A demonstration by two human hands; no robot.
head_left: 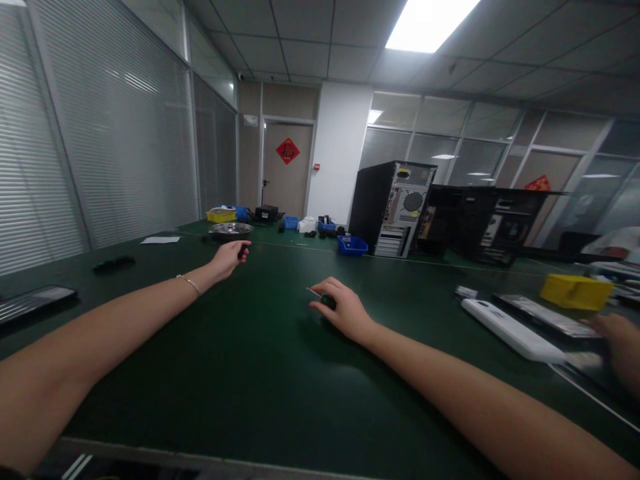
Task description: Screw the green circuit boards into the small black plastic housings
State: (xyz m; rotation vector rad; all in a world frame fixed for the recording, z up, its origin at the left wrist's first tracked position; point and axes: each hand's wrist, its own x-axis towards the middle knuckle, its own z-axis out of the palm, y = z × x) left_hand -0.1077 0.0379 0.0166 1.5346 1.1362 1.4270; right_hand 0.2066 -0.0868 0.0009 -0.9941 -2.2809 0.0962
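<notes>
My left hand (230,260), with a bracelet on its wrist, is closed on a small black object (242,251) just in front of a round metal dish (230,229). Near the middle of the dark green table (250,347), my right hand (345,308) is closed around a dark handle (328,301). A thin metal tip points left from between its fingers, like that of a small screwdriver. My fingers hide most of both held objects.
Black computer towers (373,207) stand at the back right, beside a blue bin (352,245). A white power strip (510,327), a yellow box (576,292) and another person's hand (620,343) are at the right. A dark tray (35,303) lies far left.
</notes>
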